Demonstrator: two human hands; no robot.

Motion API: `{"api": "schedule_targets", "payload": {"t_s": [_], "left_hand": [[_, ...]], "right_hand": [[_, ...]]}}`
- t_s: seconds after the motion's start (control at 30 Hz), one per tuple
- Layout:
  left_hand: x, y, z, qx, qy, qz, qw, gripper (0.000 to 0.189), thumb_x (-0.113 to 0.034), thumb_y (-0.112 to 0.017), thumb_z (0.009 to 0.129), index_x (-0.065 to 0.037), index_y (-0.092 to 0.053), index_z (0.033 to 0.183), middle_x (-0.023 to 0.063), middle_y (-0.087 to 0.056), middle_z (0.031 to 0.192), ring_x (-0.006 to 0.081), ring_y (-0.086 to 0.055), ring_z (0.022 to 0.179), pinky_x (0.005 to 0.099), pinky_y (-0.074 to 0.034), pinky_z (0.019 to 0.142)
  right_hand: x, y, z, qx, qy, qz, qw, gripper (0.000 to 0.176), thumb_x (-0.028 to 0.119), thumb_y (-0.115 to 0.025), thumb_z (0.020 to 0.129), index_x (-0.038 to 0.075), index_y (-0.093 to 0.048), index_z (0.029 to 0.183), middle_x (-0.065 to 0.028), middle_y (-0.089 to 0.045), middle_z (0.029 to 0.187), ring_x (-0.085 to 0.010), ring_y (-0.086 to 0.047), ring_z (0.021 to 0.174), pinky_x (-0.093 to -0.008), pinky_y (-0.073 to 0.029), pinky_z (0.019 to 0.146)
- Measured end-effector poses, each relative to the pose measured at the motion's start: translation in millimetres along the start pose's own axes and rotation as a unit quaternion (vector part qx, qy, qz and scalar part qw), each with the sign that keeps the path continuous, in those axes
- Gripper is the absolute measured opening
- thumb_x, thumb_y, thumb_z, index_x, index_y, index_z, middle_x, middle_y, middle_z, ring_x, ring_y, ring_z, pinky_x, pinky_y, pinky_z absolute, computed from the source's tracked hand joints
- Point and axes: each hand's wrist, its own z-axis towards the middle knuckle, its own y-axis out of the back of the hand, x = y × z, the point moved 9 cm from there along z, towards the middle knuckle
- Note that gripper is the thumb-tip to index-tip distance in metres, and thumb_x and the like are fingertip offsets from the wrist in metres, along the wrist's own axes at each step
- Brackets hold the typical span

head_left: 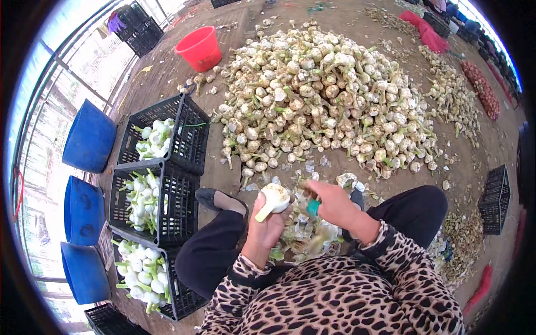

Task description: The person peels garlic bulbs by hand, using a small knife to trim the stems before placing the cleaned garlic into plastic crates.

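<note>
My left hand (266, 230) is closed around a garlic bulb (276, 196) with a short green stem and its root side turned up. Just to the right, my right hand (336, 204) is curled, its fingertips smeared by motion. A small green thing (312, 208) shows at its fingers; I cannot tell what kind of tool or wrap it is. Below both hands, loose garlic skins and trimmings (301, 240) lie between my legs. Beyond my hands rises a large heap of untrimmed garlic (324, 95).
Black crates (181, 204) of cleaned white garlic line my left side, with blue tubs (84, 209) beyond them. A red bucket (199, 49) stands near the heap's far left. At right are another black crate (494, 200), more garlic and a filled red net sack (481, 89).
</note>
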Motion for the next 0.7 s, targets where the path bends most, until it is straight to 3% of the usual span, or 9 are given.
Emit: {"api": "schedule_targets", "payload": {"t_s": [0.03,0.17,0.33,0.53,0.7], "left_hand": [[-0.2,1.0,-0.2,-0.008,-0.002,-0.003,1.0,0.041,-0.041,-0.05,0.091,-0.008,-0.051,0.116,0.0096,-0.058,0.112,0.0266,-0.056,0.104,0.0431,-0.048,0.088],[2.5,-10.2,-4.5,0.014,0.006,0.004,1.0,0.042,-0.038,-0.045,0.094,-0.006,-0.046,0.121,0.0102,-0.053,0.119,0.0245,-0.05,0.112,0.041,-0.039,0.098],[4.4,-6.1,-8.3,-0.002,0.014,-0.006,1.0,0.039,-0.033,-0.046,0.095,-0.005,-0.045,0.122,0.0093,-0.053,0.119,0.0229,-0.051,0.11,0.0388,-0.039,0.097],[8.9,-3.7,-7.7,0.024,0.056,0.009,0.998,0.046,-0.039,-0.055,0.09,-0.007,-0.048,0.121,0.0069,-0.056,0.117,0.0215,-0.054,0.107,0.0387,-0.046,0.09],[11.3,-21.3,-17.6,0.076,0.117,0.156,0.978,0.058,-0.029,-0.066,0.081,-0.002,-0.04,0.126,0.0102,-0.053,0.115,0.021,-0.053,0.105,0.0332,-0.045,0.087]], "right_hand": [[9.7,11.4,1.8,-0.083,0.018,0.07,0.994,0.033,0.007,-0.058,0.074,0.006,-0.057,0.106,-0.0149,-0.062,0.099,-0.0338,-0.059,0.092,-0.0406,-0.049,0.077],[32.7,2.6,2.6,-0.164,0.114,-0.024,0.98,0.03,0.007,-0.058,0.072,0.005,-0.058,0.102,-0.0119,-0.062,0.094,-0.0302,-0.059,0.089,-0.0377,-0.05,0.074],[44.3,-4.6,0.6,-0.148,0.168,-0.116,0.968,0.025,0.008,-0.057,0.071,0.004,-0.057,0.096,-0.009,-0.059,0.088,-0.0252,-0.06,0.083,-0.0341,-0.051,0.068],[49.7,1.0,1.7,-0.146,0.193,-0.182,0.953,0.023,0.009,-0.058,0.071,0.004,-0.053,0.093,-0.0064,-0.056,0.082,-0.0233,-0.059,0.079,-0.0316,-0.051,0.064],[17.0,18.8,15.4,-0.162,0.156,-0.191,0.956,0.028,0.01,-0.06,0.07,0.004,-0.052,0.096,-0.0073,-0.057,0.084,-0.0242,-0.059,0.082,-0.0331,-0.051,0.066]]}}
